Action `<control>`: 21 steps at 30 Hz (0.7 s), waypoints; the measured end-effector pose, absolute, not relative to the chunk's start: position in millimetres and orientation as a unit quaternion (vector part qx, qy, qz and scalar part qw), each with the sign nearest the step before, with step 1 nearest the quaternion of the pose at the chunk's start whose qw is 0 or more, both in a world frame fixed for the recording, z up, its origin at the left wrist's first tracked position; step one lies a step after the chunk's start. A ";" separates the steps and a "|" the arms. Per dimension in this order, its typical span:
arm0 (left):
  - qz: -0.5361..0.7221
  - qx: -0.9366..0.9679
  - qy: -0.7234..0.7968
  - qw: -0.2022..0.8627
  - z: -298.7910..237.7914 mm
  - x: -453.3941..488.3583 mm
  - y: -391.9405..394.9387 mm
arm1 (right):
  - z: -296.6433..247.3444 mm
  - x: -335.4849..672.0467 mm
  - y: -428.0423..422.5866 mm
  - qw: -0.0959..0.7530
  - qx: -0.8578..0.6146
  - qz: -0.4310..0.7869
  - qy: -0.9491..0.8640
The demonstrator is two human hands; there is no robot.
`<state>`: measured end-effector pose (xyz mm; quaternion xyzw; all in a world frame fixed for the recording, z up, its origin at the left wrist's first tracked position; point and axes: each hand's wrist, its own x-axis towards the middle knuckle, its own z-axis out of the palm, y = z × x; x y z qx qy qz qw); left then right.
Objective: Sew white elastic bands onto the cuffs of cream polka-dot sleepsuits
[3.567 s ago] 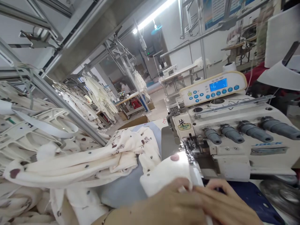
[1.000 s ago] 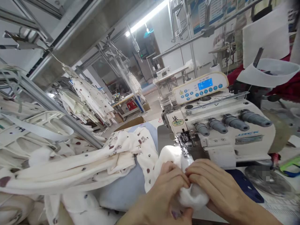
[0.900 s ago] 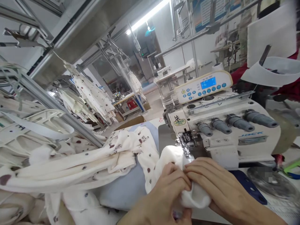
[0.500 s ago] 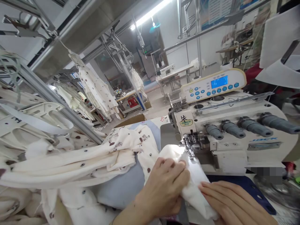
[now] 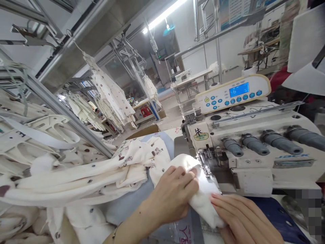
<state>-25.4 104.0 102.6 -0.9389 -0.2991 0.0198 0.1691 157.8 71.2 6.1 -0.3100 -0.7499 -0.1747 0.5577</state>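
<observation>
A white fabric piece (image 5: pixel 203 205) lies in front of the needle area of an overlock sewing machine (image 5: pixel 256 159), its far end close to the presser foot (image 5: pixel 206 166). My left hand (image 5: pixel 175 193) is closed, fingers curled over the fabric and gripping it left of the foot. On the fabric's right edge, my right hand (image 5: pixel 245 217) lies with fingers stretched out and side by side; its thumb is mostly hidden. Cream printed cloth (image 5: pixel 154 152) with animal figures and dots adjoins the white piece on the left.
Piled cream garments (image 5: pixel 63 189) cover the left side, partly over a grey-blue surface (image 5: pixel 122 211). Above the machine sits a control panel (image 5: pixel 233 95) with a lit display. A metal rail (image 5: pixel 66 115) slants across the left, and dotted garments (image 5: pixel 109 89) hang behind it.
Both hands have shifted slightly left in the view along with the white fabric. My right fingertips have come nearer to my left hand. The camera view has moved a little too.
</observation>
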 end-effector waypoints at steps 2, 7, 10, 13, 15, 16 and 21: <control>0.028 -0.930 -0.297 0.215 107.8 -24.6 114.0 | 7.0 150.2 79.5 0.591 -0.319 -0.154 -0.725; -0.021 -0.951 -0.240 0.196 120.6 -17.2 106.3 | 2.1 146.2 88.5 0.632 -0.308 -0.098 -0.705; -0.043 -0.975 -0.206 0.074 113.8 -12.2 82.2 | -1.2 161.8 79.6 0.595 -0.274 -0.069 -0.752; -0.049 -0.977 -0.201 0.041 97.5 -8.4 65.6 | -2.4 178.0 66.8 0.526 -0.239 -0.086 -0.811; -0.052 -0.975 -0.212 0.036 87.6 -7.7 62.6 | -1.6 183.0 60.4 0.495 -0.227 -0.119 -0.830; -0.062 -0.973 -0.221 0.035 83.9 -8.3 62.9 | -0.9 183.3 58.1 0.487 -0.229 -0.139 -0.831; -0.148 -0.933 -0.310 0.106 74.5 -18.9 71.3 | 1.3 173.5 51.5 0.525 -0.261 -0.195 -0.786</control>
